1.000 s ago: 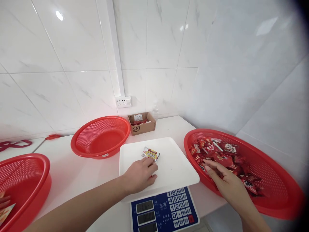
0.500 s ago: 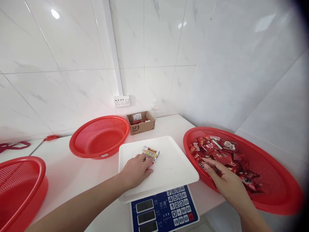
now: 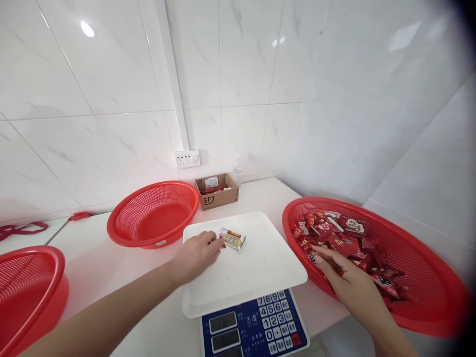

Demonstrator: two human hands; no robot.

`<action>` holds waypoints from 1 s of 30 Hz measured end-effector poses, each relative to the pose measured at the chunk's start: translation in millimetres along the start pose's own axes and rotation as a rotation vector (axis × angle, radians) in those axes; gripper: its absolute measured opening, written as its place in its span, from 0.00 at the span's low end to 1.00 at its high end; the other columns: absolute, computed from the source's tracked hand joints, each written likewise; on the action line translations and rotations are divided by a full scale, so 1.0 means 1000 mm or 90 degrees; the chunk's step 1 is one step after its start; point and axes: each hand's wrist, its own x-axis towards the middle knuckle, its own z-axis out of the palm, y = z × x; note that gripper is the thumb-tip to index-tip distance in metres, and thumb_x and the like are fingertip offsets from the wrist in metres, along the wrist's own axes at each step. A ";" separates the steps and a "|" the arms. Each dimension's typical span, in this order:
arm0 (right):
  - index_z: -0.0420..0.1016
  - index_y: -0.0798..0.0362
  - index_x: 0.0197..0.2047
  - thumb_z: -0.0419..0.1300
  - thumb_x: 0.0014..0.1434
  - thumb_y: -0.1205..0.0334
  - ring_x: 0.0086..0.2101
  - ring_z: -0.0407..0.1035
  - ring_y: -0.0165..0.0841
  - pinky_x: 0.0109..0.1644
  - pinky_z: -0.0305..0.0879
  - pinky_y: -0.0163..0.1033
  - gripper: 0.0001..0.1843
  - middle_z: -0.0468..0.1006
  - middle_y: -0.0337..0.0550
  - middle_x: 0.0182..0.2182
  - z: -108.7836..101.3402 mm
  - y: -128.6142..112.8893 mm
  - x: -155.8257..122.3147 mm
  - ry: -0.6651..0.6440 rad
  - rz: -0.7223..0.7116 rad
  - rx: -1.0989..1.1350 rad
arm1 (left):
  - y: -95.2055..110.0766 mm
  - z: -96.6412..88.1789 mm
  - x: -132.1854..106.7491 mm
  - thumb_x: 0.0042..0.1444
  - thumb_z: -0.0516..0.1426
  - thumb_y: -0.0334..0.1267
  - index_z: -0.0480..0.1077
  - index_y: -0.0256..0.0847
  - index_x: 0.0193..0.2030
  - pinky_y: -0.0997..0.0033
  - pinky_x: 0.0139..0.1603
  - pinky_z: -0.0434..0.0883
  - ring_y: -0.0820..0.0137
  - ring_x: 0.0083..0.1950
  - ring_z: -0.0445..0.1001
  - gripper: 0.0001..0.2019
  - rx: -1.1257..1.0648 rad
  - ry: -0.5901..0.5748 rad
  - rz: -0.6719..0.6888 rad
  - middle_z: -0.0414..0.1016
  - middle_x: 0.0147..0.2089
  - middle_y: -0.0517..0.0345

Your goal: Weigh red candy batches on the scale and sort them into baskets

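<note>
My left hand point(image 3: 196, 251) lies on the white weighing tray point(image 3: 256, 270) of a scale, fingers curled in; what they may hold is hidden. Its fingertips are at the left end of a small white, yellow and red snack packet point(image 3: 232, 238) lying on the tray. My right hand point(image 3: 347, 280) reaches into the large red basket point(image 3: 427, 317) on the right. Its fingers lie stretched out flat on top of the several red snack packets point(image 3: 345, 235) inside.
The scale's blue keypad and displays point(image 3: 256, 325) face me at the counter's front edge. An empty red basket point(image 3: 154, 213) stands behind the tray, another red basket point(image 3: 26, 292) at far left. A small cardboard box point(image 3: 217, 191) and a wall socket point(image 3: 188, 158) are at the back.
My left hand has drawn back leftward across the tray; the red packet seen under its fingers earlier no longer shows. My right hand has stayed on the packets in the right basket.
</note>
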 end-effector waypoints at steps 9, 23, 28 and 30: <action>0.74 0.47 0.47 0.51 0.50 0.41 0.53 0.66 0.46 0.50 0.68 0.49 0.27 0.76 0.43 0.50 0.002 0.009 0.002 0.002 -0.013 -0.005 | -0.101 -0.036 0.006 0.63 0.43 0.35 0.67 0.38 0.46 0.69 0.28 0.64 0.61 0.43 0.69 0.14 0.124 0.028 -0.227 0.68 0.42 0.48; 0.75 0.47 0.45 0.52 0.50 0.42 0.49 0.70 0.46 0.46 0.71 0.47 0.26 0.77 0.43 0.48 0.004 0.012 0.003 0.020 -0.033 -0.008 | -0.141 -0.026 -0.002 0.61 0.45 0.35 0.68 0.38 0.43 0.65 0.32 0.64 0.58 0.41 0.68 0.12 0.160 -0.035 -0.289 0.69 0.40 0.46; 0.76 0.47 0.45 0.53 0.50 0.43 0.48 0.71 0.45 0.45 0.71 0.46 0.24 0.77 0.45 0.47 0.004 0.012 0.003 0.031 -0.053 -0.009 | -0.133 -0.016 0.000 0.61 0.46 0.43 0.67 0.38 0.51 0.56 0.45 0.65 0.54 0.50 0.67 0.17 0.103 -0.038 -0.265 0.70 0.49 0.44; 0.76 0.47 0.44 0.53 0.51 0.43 0.48 0.71 0.45 0.45 0.71 0.46 0.24 0.78 0.45 0.47 0.003 0.011 0.002 0.034 -0.054 -0.010 | -0.120 -0.012 0.005 0.62 0.44 0.46 0.66 0.38 0.54 0.52 0.52 0.62 0.53 0.56 0.64 0.21 0.066 -0.039 -0.233 0.68 0.54 0.43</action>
